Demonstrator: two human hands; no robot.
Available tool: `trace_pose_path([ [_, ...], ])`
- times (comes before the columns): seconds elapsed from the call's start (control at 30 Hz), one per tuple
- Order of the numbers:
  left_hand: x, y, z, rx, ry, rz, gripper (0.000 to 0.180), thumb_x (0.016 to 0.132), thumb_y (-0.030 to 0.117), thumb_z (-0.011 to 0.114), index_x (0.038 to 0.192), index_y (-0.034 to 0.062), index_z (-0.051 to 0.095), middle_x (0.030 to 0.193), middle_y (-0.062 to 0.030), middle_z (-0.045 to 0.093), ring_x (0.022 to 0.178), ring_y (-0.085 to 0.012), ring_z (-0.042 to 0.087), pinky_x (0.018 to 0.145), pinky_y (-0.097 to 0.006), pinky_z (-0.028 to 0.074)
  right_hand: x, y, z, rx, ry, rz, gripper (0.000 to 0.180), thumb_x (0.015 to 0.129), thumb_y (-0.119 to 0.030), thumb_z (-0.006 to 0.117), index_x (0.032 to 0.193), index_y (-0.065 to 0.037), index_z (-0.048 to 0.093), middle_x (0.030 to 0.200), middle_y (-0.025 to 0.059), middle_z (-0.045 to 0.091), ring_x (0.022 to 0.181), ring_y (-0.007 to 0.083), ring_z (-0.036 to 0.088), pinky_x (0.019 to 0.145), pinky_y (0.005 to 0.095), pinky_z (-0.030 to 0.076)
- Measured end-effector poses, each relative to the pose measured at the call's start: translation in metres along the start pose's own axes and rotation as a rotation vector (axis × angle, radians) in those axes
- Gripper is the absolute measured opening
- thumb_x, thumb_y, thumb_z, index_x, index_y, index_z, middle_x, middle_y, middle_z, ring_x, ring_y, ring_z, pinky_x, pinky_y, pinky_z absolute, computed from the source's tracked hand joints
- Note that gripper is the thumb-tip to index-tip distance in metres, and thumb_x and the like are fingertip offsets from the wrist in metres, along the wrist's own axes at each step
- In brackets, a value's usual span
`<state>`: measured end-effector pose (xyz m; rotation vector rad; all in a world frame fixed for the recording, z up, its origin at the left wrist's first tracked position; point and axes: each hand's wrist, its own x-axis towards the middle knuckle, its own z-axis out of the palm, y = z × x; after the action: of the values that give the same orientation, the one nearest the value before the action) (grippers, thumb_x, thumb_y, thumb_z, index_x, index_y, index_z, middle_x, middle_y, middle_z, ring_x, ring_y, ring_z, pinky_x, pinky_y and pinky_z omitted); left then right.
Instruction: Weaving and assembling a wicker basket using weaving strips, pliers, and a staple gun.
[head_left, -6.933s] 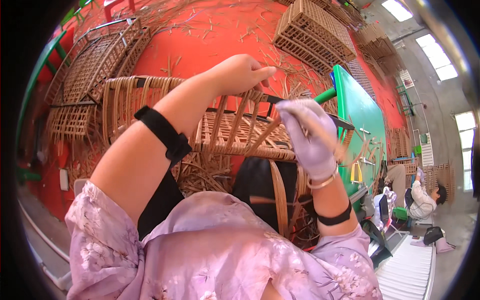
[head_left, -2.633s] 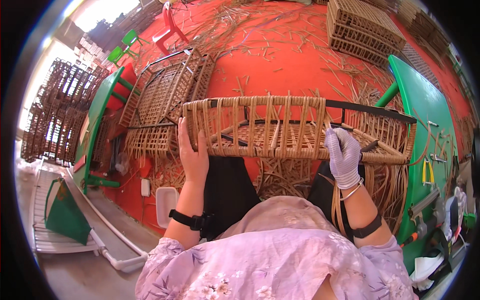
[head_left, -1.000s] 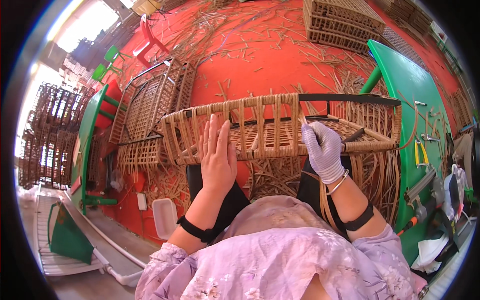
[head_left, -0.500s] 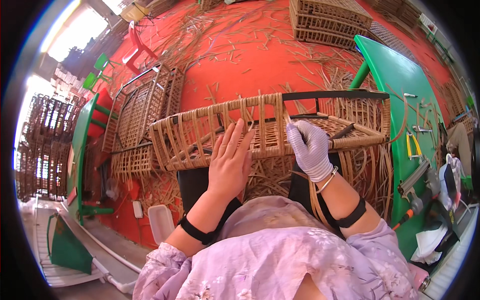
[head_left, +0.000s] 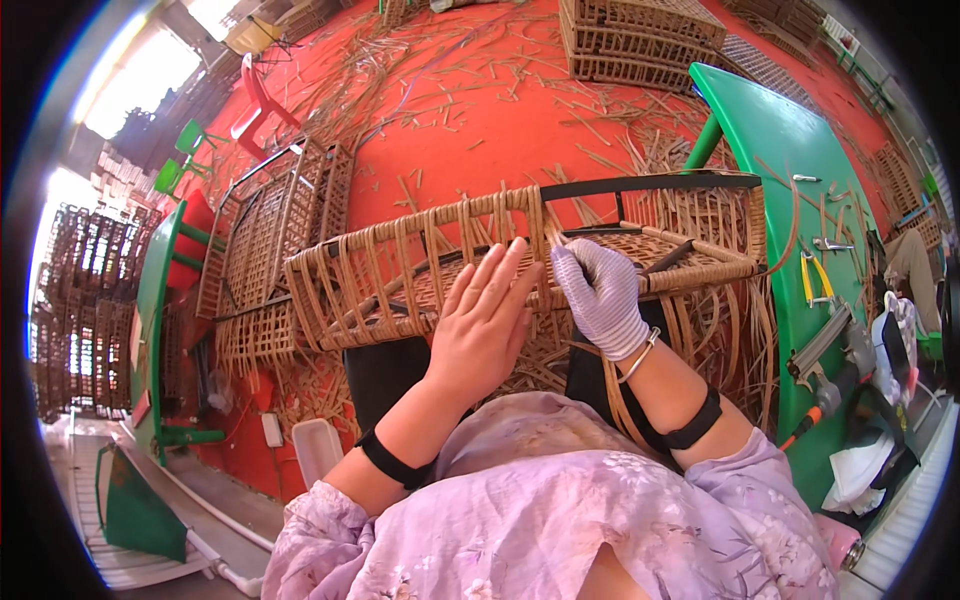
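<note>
On a red floor [head_left: 480, 110] strewn with cane, the left hand [head_left: 485, 325] lies open on a wicker frame [head_left: 400, 280] while the gloved right hand [head_left: 603, 300] pinches a strand beside a green bench [head_left: 800, 150].

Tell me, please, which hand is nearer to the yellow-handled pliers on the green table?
Right. The gloved right hand is on the wicker frame, on the side toward the pliers; the bare left hand lies flat farther away.

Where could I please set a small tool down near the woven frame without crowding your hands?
The green table is bare between its far corner and the pliers. The red floor beyond the woven frame has only loose strips. Both hands crowd the frame's middle.
</note>
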<state>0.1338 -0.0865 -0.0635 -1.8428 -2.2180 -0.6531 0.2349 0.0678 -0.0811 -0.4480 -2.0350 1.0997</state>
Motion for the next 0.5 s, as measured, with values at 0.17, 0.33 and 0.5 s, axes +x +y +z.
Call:
trace_pose_path([
  [0.17, 0.001, 0.001, 0.010, 0.012, -0.068, 0.045, 0.048, 0.091, 0.016, 0.057, 0.137, 0.0040, 0.049, 0.151, -0.0140, 0.038, 0.140, -0.0307, 0.036, 0.114, -0.045, 0.028, -0.001, 0.004, 0.002, 0.039, -0.013, 0.021, 0.022, 0.093, -0.018, 0.059, 0.079, -0.003, 0.066, 0.059, 0.0128, 0.059, 0.053, 0.0283, 0.059, 0.052, 0.0372, 0.045],
  [0.33, 0.001, 0.000, 0.013, 0.029, -0.068, 0.055, 0.047, 0.091, 0.019, 0.058, 0.134, 0.0019, 0.050, 0.151, -0.0145, 0.039, 0.139, -0.0313, 0.037, 0.114, -0.045, 0.028, -0.001, 0.003, 0.001, 0.037, -0.010, 0.007, 0.021, 0.093, -0.018, 0.059, 0.080, -0.003, 0.066, 0.060, 0.0131, 0.059, 0.054, 0.0288, 0.059, 0.052, 0.0374, 0.046],
  [0.5, 0.001, 0.000, 0.015, 0.031, -0.084, 0.024, 0.050, 0.092, 0.021, 0.056, 0.140, 0.0094, 0.047, 0.152, -0.0094, 0.038, 0.142, -0.0259, 0.034, 0.116, -0.042, 0.025, -0.001, 0.003, 0.001, 0.020, -0.007, 0.006, 0.022, 0.093, -0.018, 0.059, 0.079, -0.002, 0.066, 0.060, 0.0132, 0.059, 0.054, 0.0292, 0.059, 0.052, 0.0375, 0.046],
])
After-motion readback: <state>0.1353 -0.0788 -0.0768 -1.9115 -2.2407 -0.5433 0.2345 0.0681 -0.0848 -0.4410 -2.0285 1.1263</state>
